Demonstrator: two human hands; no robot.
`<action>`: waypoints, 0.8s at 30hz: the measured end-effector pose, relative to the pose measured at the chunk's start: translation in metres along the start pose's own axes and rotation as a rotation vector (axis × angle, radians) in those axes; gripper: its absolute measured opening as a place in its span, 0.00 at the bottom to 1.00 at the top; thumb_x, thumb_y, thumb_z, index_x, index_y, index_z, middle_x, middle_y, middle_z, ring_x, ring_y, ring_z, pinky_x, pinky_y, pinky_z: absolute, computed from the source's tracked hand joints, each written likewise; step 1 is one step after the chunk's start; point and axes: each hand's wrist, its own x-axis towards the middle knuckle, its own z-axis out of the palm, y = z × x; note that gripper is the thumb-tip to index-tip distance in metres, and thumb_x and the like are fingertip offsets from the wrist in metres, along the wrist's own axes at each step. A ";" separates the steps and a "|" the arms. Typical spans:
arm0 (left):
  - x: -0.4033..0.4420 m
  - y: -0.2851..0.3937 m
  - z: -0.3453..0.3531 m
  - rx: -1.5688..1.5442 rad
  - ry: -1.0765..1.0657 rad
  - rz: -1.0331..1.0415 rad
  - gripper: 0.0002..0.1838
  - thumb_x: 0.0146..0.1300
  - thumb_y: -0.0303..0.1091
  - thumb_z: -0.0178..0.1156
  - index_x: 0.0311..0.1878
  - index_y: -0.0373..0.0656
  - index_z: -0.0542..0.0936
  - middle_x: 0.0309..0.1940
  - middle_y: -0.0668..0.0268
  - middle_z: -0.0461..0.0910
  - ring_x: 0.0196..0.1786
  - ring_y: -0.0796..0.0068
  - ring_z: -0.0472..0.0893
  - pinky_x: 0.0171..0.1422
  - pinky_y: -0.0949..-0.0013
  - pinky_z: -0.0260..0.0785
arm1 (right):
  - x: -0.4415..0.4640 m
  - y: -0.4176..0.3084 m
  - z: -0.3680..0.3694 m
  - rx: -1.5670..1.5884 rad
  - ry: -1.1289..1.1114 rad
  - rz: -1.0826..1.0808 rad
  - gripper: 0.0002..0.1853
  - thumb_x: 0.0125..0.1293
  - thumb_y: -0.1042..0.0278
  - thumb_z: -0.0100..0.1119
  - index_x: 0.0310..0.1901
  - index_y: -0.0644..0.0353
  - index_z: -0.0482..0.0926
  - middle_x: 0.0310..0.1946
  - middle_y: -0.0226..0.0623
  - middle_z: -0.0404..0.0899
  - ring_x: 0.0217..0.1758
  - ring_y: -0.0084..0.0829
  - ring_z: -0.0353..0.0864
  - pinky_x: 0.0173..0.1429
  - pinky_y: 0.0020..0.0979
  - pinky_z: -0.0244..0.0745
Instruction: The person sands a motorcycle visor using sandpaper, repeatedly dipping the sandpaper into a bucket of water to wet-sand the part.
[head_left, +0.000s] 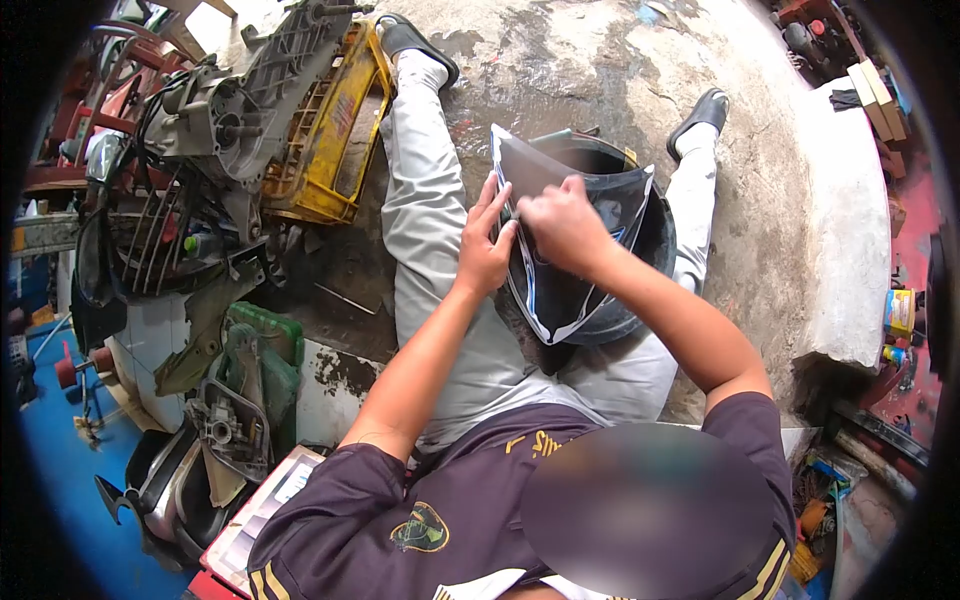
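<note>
Centre of frame: the left hand (485, 245) lies along the left edge of a dark panel (565, 290), its fingers extended and slightly spread; whether the thumb pinches the edge is unclear. The right hand (565, 228), blurred, stands over the panel with the fingers curled inward; whether they close on anything cannot be told. The panel, roughly V-shaped with white and blue edging, sits between the knees, tilted across a dark round tub (657, 250). It appears to be a thin, stiff shell, probably light for its size; if wet, its smooth face would be slippery, and the pointed ends and painted edging look the likeliest parts to crack or scratch. The long side edges offer the surest hold, one hand to each side. Of the containers, the tub shows a shadowed interior beyond the panel's upper edge, its contents not discernible. At upper left stands a yellow crate (345, 130), open-barred, with a metal engine casing (225, 135) beside or against it; the overlap hides whether the crate bears it. Farther left, a bottle with a green cap (205, 243) lies among dark parts. At lower left is a green container (287, 340), partly covered by a metal part (225, 428). At the right edge, a yellow-labelled tin (903, 310) stands beyond the concrete ledge (850, 240); its contents are hidden.
</note>
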 end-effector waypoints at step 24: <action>-0.001 -0.004 0.002 0.017 0.043 0.041 0.35 0.67 0.25 0.63 0.79 0.43 0.75 0.87 0.55 0.62 0.86 0.53 0.64 0.88 0.57 0.55 | -0.033 0.002 0.001 0.021 0.242 0.241 0.04 0.65 0.73 0.60 0.40 0.55 0.81 0.27 0.34 0.83 0.39 0.39 0.84 0.56 0.46 0.68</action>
